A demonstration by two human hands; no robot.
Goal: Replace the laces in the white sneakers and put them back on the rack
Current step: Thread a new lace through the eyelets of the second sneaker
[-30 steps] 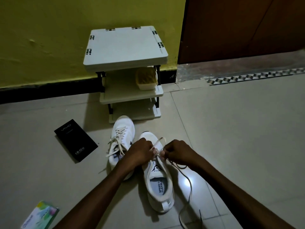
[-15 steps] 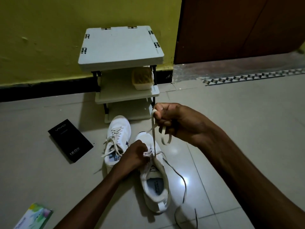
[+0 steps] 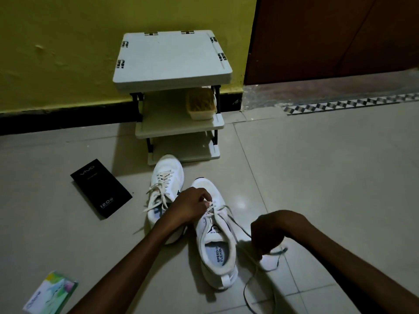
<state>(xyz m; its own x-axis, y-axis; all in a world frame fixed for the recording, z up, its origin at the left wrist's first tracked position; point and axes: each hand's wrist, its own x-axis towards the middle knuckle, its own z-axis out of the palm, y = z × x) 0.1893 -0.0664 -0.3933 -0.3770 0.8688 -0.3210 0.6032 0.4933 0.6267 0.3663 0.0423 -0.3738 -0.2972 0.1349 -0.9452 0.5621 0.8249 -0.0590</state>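
Note:
Two white sneakers lie on the tiled floor in front of a small white rack point(image 3: 172, 57). The left sneaker point(image 3: 166, 177) is laced, its lace ends loose. The right sneaker point(image 3: 215, 245) points away from me with its opening toward me. My left hand point(image 3: 188, 207) pinches the lace at the right sneaker's eyelets. My right hand point(image 3: 269, 232) is low to the right of that shoe, fingers curled round the white lace point(image 3: 235, 225), which runs from the eyelets to it. More lace trails over the floor below that hand.
A black phone box point(image 3: 101, 188) lies left of the sneakers. A green and white packet point(image 3: 51, 293) sits at the lower left. A tan tub point(image 3: 200, 104) stands on the rack's middle shelf. Yellow wall behind, brown door point(image 3: 335, 35) at the right.
My right hand, which had pulled the lace up high near the rack, has come down to the floor right of the shoe. The left hand stays at the eyelets.

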